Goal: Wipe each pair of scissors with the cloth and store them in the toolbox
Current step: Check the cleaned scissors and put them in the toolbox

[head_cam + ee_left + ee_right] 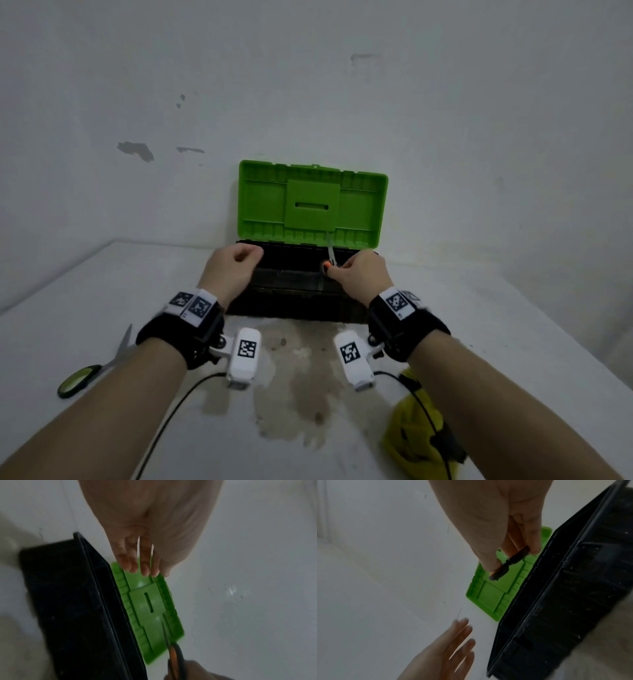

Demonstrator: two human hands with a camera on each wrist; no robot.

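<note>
Scissors in hand: an orange-and-black-handled pair (328, 260) was held over the open toolbox (294, 301), blades pointing up toward the lid (311, 205).
Toolbox: a black body was set on the table (496, 325) against the wall (308, 85), with the green lid stood open behind it.
Surface: a pale tabletop was seen, marked by a brownish stain (298, 387) in front of the box.
Room: a plain whitish wall with a few chipped patches was seen behind the table.
Right hand: the fingers of the right hand (359, 274) were curled and pinched on the handle of the scissors, as shown in the right wrist view (503, 566).
Left hand: the left hand (229, 270) was held above the box's left end, fingers (130, 562) loosely extended and holding nothing.
Second scissors: a green-handled pair (92, 370) was left lying flat on the table, well to the left.
Cloth: a yellow cloth (414, 435) was left crumpled on the table at the near right.
Count: two pairs of scissors, one cloth and one toolbox were counted.
</note>
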